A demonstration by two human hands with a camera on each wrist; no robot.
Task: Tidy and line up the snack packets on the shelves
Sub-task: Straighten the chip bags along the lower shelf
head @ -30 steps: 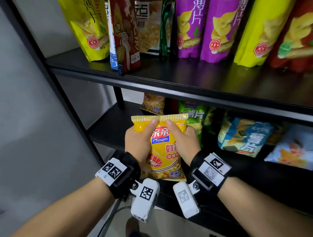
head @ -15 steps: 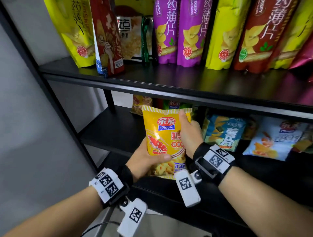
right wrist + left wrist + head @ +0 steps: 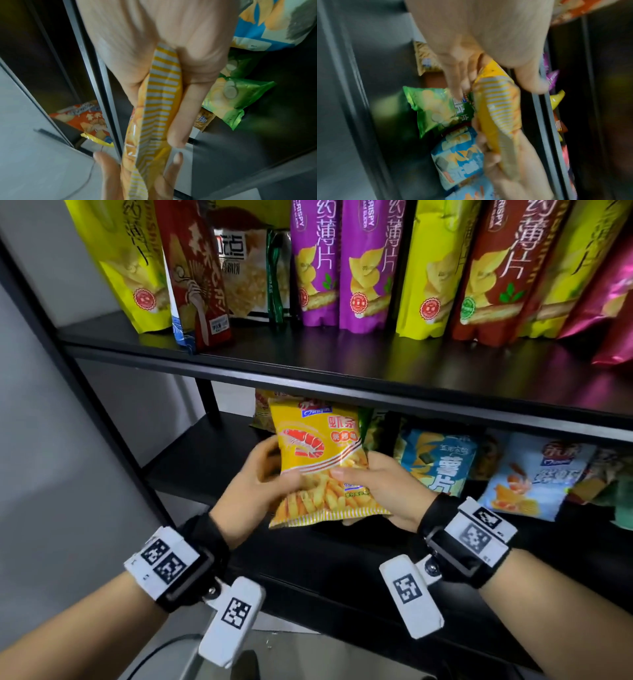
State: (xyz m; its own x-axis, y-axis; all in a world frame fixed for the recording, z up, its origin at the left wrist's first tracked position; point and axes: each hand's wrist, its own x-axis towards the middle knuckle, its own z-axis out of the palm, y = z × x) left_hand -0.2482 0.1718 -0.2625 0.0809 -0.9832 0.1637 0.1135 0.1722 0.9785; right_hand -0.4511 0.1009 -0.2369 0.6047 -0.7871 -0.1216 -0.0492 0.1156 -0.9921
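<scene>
A yellow prawn-cracker packet (image 3: pixel 320 460) is held upright at the front of the lower shelf (image 3: pixel 202 460), its top tucked under the upper shelf's edge. My left hand (image 3: pixel 260 477) grips its lower left side, thumb on the front. My right hand (image 3: pixel 380 484) grips its lower right side, thumb across the front. The left wrist view shows the packet's striped seam (image 3: pixel 498 108) between both hands; the right wrist view shows the striped seam (image 3: pixel 161 102) pinched in my right hand. Behind it lie a green packet (image 3: pixel 436 109) and a blue packet (image 3: pixel 438 460).
The upper shelf (image 3: pixel 342 364) carries a row of standing packets: yellow (image 3: pixel 126 265), red (image 3: pixel 198 285), purple (image 3: pixel 339 265), more yellow and red ones to the right. A light-blue packet (image 3: pixel 534 484) lies on the lower shelf at the right. A black upright post (image 3: pixel 85 392) stands at the left.
The yellow packet has moved up and deeper into the lower shelf. Both hands slid from its top down to its lower half. My head view rose towards the upper shelf.
</scene>
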